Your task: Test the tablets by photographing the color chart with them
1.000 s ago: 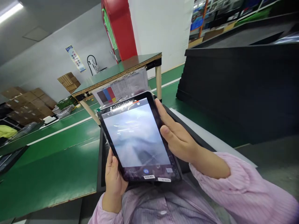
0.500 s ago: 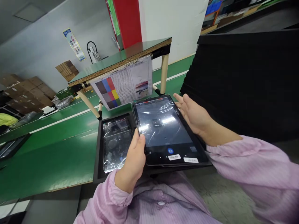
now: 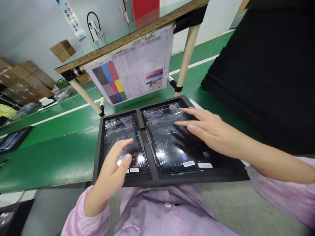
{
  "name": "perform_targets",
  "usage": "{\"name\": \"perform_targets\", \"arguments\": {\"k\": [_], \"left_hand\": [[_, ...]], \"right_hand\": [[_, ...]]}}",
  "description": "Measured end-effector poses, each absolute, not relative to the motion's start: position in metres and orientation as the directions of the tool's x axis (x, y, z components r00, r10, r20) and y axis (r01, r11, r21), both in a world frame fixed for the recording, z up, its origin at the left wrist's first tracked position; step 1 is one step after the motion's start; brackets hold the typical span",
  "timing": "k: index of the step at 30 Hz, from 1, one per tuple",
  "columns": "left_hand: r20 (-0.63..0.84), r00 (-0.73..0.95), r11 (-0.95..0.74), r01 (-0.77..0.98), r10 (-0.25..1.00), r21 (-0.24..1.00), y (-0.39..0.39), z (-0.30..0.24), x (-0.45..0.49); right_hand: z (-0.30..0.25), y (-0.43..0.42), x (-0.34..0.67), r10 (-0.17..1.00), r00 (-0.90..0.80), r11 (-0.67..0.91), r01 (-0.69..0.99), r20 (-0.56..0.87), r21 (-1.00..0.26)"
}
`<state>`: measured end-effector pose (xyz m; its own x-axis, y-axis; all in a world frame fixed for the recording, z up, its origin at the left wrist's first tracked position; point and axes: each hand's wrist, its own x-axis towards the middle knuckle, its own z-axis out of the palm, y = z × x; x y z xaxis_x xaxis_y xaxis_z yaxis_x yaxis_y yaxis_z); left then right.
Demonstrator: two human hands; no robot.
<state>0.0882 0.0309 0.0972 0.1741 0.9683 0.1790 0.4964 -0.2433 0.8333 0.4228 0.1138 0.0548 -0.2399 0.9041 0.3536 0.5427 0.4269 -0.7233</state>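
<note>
Has let go of the film-wrapped tablet (image 3: 172,141), gripped at both edges and tilted up half a second ago. Now lies flat in the right pocket of the black tray (image 3: 152,178), directly beneath the right hand (image 3: 211,134). Right fingers (image 3: 190,126) spread wide and flat, holding nothing, hovering over or just brushing the screen; cannot tell which. Left hand (image 3: 108,178) likewise open and empty, curled loosely above the second tablet (image 3: 115,129) in the left pocket. Just past the far fingertips, a colour chart (image 3: 133,75). Set down, no longer carried.
</note>
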Motion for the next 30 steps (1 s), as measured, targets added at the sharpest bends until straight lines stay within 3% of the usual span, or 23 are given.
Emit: {"name": "perform_targets", "arguments": {"k": [2, 4, 9, 14, 19, 24, 30], "left_hand": [[0.21, 0.183, -0.278, 0.67, 0.961, 0.688, 0.034, 0.1, 0.07], [0.241, 0.183, -0.288, 0.794, 0.953, 0.536, 0.04, 0.102, 0.058], [0.278, 0.192, -0.256, 0.942, 0.941, 0.215, 0.054, 0.105, 0.043], [0.27, 0.209, -0.221, 0.975, 0.94, 0.013, 0.069, 0.099, 0.036], [0.16, 0.287, -0.28, 0.958, 0.945, -0.063, 0.075, 0.09, 0.035], [0.348, 0.324, -0.334, 0.942, 0.88, -0.033, 0.077, 0.088, 0.037], [0.324, 0.444, -0.482, 0.875, 0.835, 0.043, 0.077, 0.081, 0.046]], "right_hand": [[0.052, 0.11, 0.419, 0.854, -0.377, 0.519, 0.669, 0.359, -0.532], [0.045, 0.112, 0.414, 0.834, -0.418, 0.548, 0.702, 0.359, -0.455], [0.037, 0.118, 0.413, 0.818, -0.406, 0.563, 0.709, 0.408, -0.425], [0.039, 0.104, 0.441, 0.812, -0.304, 0.511, 0.783, 0.499, -0.355], [0.028, 0.081, 0.453, 0.899, -0.216, 0.362, 0.856, 0.381, -0.369], [0.03, 0.069, 0.441, 0.919, -0.186, 0.327, 0.851, 0.347, -0.41], [0.034, 0.07, 0.434, 0.933, -0.202, 0.308, 0.877, 0.299, -0.368]]}}
